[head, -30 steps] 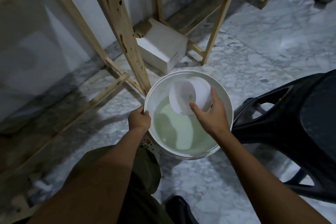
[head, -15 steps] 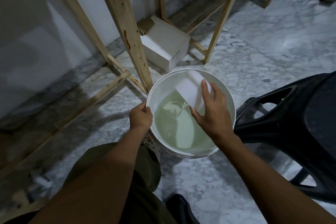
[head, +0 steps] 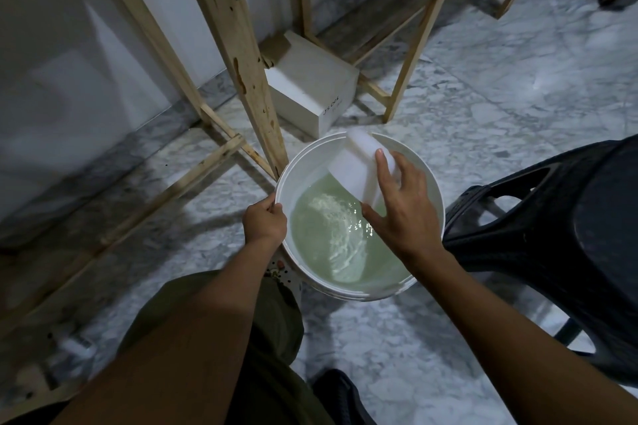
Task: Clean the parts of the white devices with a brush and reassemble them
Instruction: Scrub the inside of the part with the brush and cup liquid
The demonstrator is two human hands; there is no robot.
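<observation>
We have tipped the white part [head: 359, 167] steeper over the bucket [head: 429, 183]; right hand [head: 402, 210] grasps it, left hand [head: 264, 222] grips the rim.

Blur on white part [head: 359, 166]; its lower end hidden behind right hand [head: 404, 214], shape unclear. Floor of bucket [head: 310, 162] lost under cloudy water. Right edge cuts black stool [head: 569, 235]. Top edge cuts wooden frame [head: 234, 45]. Smaller writing on white box [head: 310, 86] illegible.
</observation>
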